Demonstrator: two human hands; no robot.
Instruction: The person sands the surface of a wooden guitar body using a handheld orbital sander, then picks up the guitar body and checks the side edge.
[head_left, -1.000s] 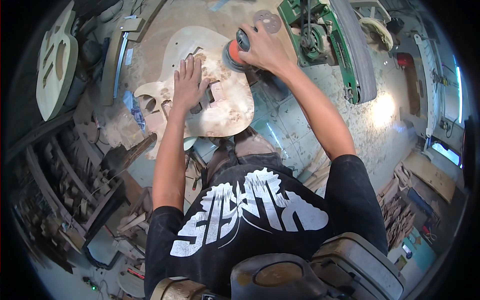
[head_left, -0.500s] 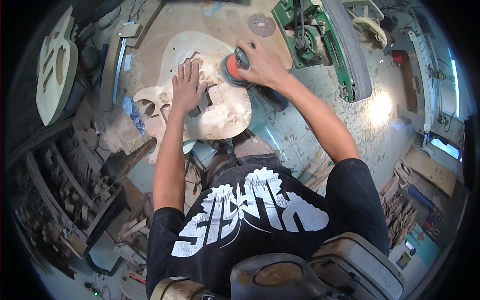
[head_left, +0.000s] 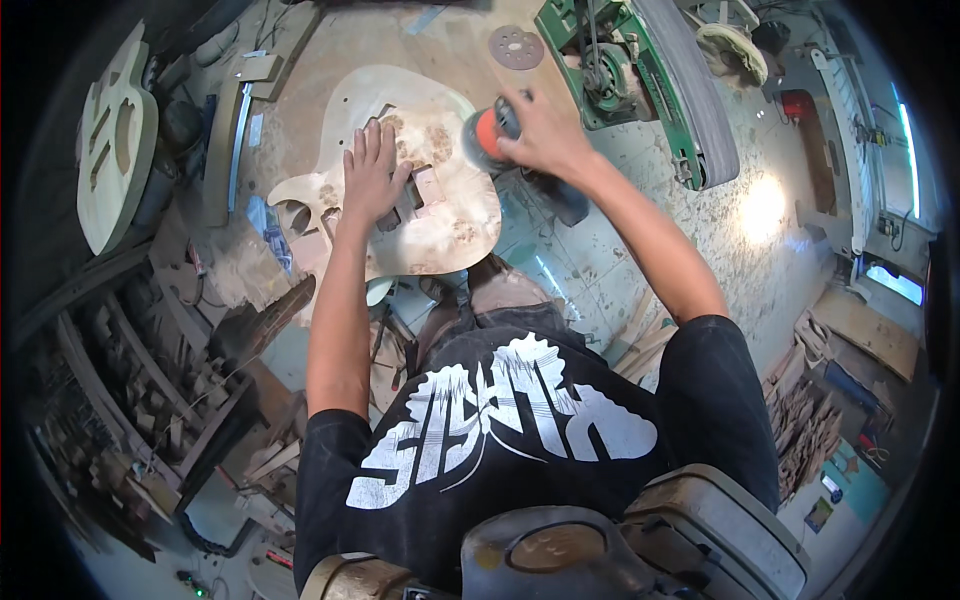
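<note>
A pale wooden guitar body (head_left: 455,222) with routed cavities and burl figure lies on the workbench. My left hand (head_left: 372,178) rests flat on its middle, fingers stretched out, beside the cavities. With my right hand (head_left: 545,138) I grip an orange and dark grey orbital sander (head_left: 488,132). The sander is tilted at the right edge of the body, its pad facing the wood. Whether the whole pad touches the wood I cannot tell.
A perforated sanding disc (head_left: 517,47) lies on the bench (head_left: 300,110) beyond the sander. At the right stands a green belt sander (head_left: 650,85). Another guitar body (head_left: 115,140) hangs at far left, above racks of wood pieces (head_left: 130,400). Wood scraps (head_left: 800,440) are piled at lower right.
The sander in my right hand has moved slightly right, to the guitar body's edge, and tilted more. My left hand has stayed in place on the wood.
</note>
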